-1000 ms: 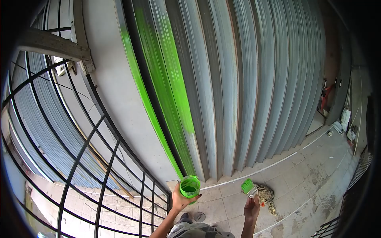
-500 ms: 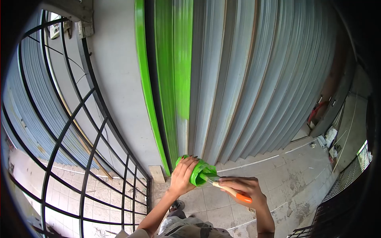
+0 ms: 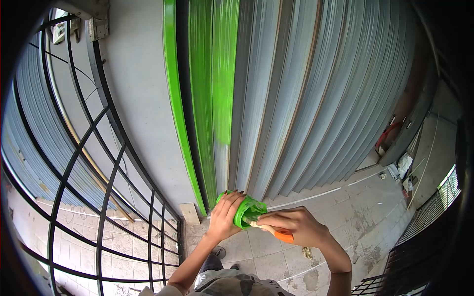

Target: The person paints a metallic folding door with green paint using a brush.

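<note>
My left hand [image 3: 226, 216] is wrapped round a green paint container [image 3: 243, 213], which is tilted so its mouth faces right. My right hand [image 3: 295, 226] is closed on a paintbrush [image 3: 269, 229] with a pale handle and an orange end. The brush's bristle end is inside the container's mouth, and the bristle tips are hidden there. Just beyond my hands stands a folding corrugated metal shutter [image 3: 276, 98]. Its left strips carry bright green paint [image 3: 224, 89]; one green strip stops partway down, with bare grey metal below.
A black metal grille [image 3: 101, 197] stands at the left, next to a pale wall panel [image 3: 140, 98]. Below lies a tiled floor [image 3: 321, 207] with dark stains. A dark barred frame [image 3: 395, 266] is at the lower right, and a small block [image 3: 189, 213] sits at the wall's foot.
The brush has gone deeper into the container, and my right hand has moved left and slightly up with it. The left hand still grips the container. The whole view has shifted slightly.
</note>
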The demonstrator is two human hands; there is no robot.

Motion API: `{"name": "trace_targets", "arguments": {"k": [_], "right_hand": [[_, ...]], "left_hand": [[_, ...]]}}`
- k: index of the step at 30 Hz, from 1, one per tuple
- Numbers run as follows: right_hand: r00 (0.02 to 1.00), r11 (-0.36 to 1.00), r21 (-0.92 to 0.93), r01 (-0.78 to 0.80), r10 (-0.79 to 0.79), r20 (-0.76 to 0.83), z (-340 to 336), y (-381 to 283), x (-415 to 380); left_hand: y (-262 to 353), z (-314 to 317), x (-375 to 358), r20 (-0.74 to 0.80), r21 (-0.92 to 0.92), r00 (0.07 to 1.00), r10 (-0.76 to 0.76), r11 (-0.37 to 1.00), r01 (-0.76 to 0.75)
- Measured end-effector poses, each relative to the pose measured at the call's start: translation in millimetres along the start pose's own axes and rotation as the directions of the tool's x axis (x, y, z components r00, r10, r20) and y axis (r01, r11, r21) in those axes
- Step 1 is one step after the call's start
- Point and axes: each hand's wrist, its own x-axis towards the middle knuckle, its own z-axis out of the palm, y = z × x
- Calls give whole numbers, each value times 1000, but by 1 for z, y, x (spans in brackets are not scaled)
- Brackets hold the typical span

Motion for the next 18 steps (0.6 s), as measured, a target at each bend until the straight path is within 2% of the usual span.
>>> {"name": "trace_targets", "arguments": {"k": [4,10,13,16,18], "right_hand": [[998,998,-59,1,2,65,13,3,16],[996,999,0,-43,43,79,32,17,31],[986,999,30,-43,38,161,40,23,38],[962,985,120,-125,91,257,39,27,49],[983,957,260,-131,92,157,49,41,52]], "left_hand": [[-3,-1,2,-8,2,1000,21,1000,-21],[-10,-8,1,-18,17,1000,11,1000,-11],[-15,-12,-2,-9,25,1000,-1,1000,2],[-19,-16,-6,3,31,1000,-13,999,13],[-22,-15,-11,4,25,999,-38,999,38]]}}
